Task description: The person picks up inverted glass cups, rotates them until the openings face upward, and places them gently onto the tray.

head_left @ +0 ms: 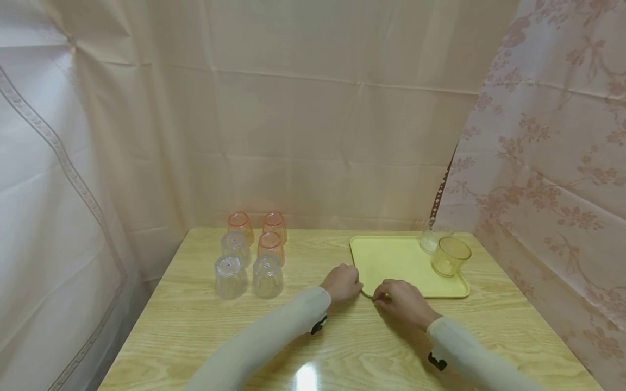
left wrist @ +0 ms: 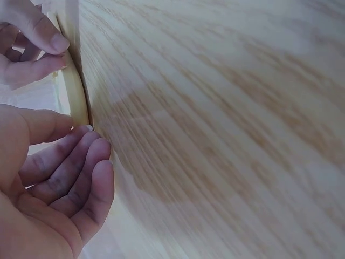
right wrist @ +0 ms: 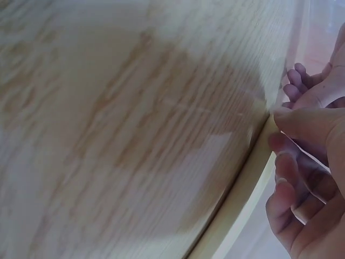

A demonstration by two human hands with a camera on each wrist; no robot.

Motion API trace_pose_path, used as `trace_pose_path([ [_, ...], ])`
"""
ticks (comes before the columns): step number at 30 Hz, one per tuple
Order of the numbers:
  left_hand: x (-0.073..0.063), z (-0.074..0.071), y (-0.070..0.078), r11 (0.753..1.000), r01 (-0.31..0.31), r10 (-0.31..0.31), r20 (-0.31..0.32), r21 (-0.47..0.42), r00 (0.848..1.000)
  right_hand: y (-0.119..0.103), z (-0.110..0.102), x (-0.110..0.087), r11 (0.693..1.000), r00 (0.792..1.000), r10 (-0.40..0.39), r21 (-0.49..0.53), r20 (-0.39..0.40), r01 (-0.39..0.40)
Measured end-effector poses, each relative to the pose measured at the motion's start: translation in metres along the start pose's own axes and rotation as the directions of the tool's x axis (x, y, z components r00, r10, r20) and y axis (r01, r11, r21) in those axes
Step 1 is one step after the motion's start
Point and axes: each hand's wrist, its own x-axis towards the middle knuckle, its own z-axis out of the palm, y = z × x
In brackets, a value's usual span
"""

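Note:
A yellow rectangular tray (head_left: 391, 266) lies on the wooden table. My left hand (head_left: 342, 283) is at its near left corner; in the left wrist view, thumb and curled fingertips pinch the tray's rim (left wrist: 75, 89). Just to the right, my right hand (head_left: 403, 302) grips the near edge, its thumb and index finger on either side of the rim (right wrist: 250, 181) in the right wrist view. On the tray's right side a yellow glass (head_left: 451, 256) stands upright, with a clear glass (head_left: 429, 241) behind it near the far right corner.
Left of the tray, upside-down glasses stand grouped on the table (head_left: 303, 358): three orange-tinted ones, such as this glass (head_left: 271, 247), and three clear ones, such as this glass (head_left: 268, 278). Cloth curtains (head_left: 313, 136) hang behind and at both sides.

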Motion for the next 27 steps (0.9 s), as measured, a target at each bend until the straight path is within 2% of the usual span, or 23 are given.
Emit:
trace_pose_path([
  [7,-0.003,-0.002,-0.001,1.0,-0.012,0.012,0.015,-0.027,1.0,-0.002,0.005,0.005,1.0,0.998,0.016,-0.01,-0.066,-0.017],
  [16,-0.007,-0.008,-0.006,1.0,-0.018,0.018,0.003,-0.021,1.0,-0.003,0.009,0.008,0.999,0.997,0.04,-0.022,-0.066,-0.042],
  [21,-0.013,-0.025,-0.013,0.998,-0.059,0.059,-0.002,-0.017,0.998,-0.004,0.01,0.008,0.999,0.996,0.03,-0.038,-0.083,-0.033],
  [27,-0.024,-0.059,-0.025,0.991,-0.132,0.132,-0.002,-0.003,0.991,-0.004,0.008,0.01,0.998,0.997,0.037,-0.054,-0.069,-0.041],
])
